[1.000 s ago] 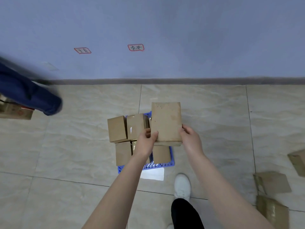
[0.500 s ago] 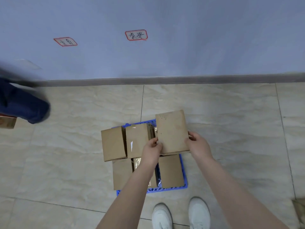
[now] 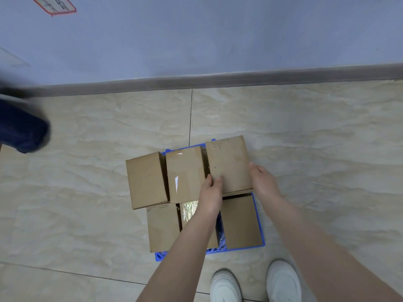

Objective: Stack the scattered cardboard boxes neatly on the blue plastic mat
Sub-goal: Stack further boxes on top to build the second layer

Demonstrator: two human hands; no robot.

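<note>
A blue plastic mat (image 3: 260, 232) lies on the tiled floor with several cardboard boxes on it. Both hands grip one brown cardboard box (image 3: 229, 163) at the mat's far right corner: my left hand (image 3: 210, 192) on its near left corner, my right hand (image 3: 262, 182) on its right side. It sits level with two upper boxes, the middle box (image 3: 185, 173) and the left box (image 3: 147, 179). Lower boxes lie nearer me, the lower left box (image 3: 162, 227) and the lower right box (image 3: 241, 223). My left forearm hides part of the middle lower box.
The wall and grey baseboard (image 3: 218, 80) run a short way behind the mat. Another person's dark blue leg (image 3: 20, 127) is at the left edge. My white shoes (image 3: 281, 282) stand just in front of the mat. Bare tile surrounds the mat.
The held box has come down and forward, from above the stack to the far right spot beside the upper boxes. I have stepped closer, and the view has tilted down.
</note>
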